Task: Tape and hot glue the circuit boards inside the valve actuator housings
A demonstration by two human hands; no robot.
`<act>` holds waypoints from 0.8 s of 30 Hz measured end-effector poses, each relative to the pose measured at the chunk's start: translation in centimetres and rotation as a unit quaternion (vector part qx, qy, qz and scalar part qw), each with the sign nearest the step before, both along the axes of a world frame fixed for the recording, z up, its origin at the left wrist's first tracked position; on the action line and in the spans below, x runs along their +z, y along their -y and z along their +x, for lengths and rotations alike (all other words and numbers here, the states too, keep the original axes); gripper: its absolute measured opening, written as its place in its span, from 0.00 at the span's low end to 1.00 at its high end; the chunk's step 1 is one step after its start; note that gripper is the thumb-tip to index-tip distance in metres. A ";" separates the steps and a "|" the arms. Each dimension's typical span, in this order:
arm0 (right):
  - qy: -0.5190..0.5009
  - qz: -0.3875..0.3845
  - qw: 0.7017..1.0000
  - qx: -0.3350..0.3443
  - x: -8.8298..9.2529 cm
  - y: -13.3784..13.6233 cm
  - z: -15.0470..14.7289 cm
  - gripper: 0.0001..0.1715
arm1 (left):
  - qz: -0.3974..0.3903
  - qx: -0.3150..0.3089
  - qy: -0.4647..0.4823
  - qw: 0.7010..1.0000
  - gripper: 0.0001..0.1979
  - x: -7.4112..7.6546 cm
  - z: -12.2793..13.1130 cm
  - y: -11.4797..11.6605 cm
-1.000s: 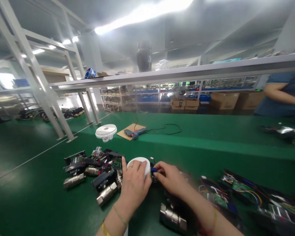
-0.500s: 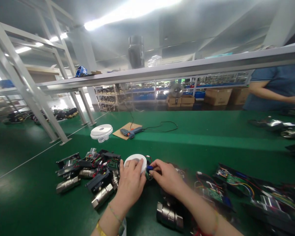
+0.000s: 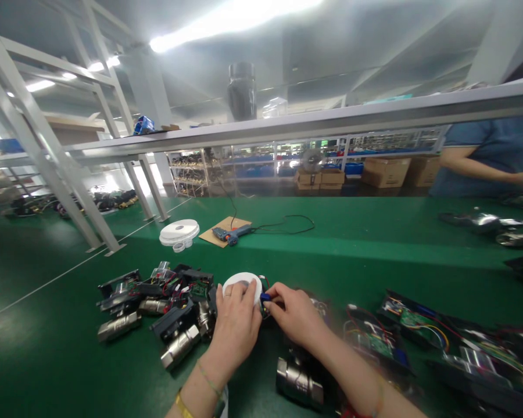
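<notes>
white tape roll (image 3: pixel 243 283) under left hand (image 3: pixel 235 328), beside right hand (image 3: pixel 293 316).

White tape roll (image 3: pixel 243 283); small blue part (image 3: pixel 265 297); green bench mat (image 3: pixel 353 244); silver valve body (image 3: pixel 299 383); brown cardboard (image 3: pixel 225 228).

The left hand (image 3: pixel 235 325) hides part of the white roll (image 3: pixel 244 281); the blue part (image 3: pixel 265 297) is too small to identify.

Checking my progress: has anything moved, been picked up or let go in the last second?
Nothing was taken hold of or let go. The left hand still covers the white roll, and the right hand still pinches the blue part beside it. The heap of valve units and the glue gun lie as before; only the view shifted slightly.
</notes>
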State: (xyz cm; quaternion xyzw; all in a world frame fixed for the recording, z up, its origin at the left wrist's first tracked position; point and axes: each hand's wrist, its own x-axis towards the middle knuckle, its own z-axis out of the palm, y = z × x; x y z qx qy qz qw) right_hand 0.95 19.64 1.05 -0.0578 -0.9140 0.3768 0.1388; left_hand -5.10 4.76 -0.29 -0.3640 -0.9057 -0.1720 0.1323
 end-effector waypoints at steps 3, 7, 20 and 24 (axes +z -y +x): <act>0.009 0.022 1.000 -0.016 0.0 0.1 0.2 0.04 | 0.019 0.016 -0.007 1.000 0.30 -0.6 0.7 -0.8; 0.015 0.001 0.999 -0.035 0.1 -0.1 0.2 0.05 | 0.062 0.050 -0.027 0.996 0.31 -1.4 1.6 -1.7; 0.097 -0.218 0.970 -0.046 -0.2 -0.7 -2.7 0.05 | 0.341 0.097 -0.258 0.899 0.31 0.2 3.2 1.5; 0.094 -0.170 0.981 -0.008 -0.4 -1.7 -3.1 0.03 | 0.280 0.206 -0.240 0.906 0.28 -0.4 0.6 12.4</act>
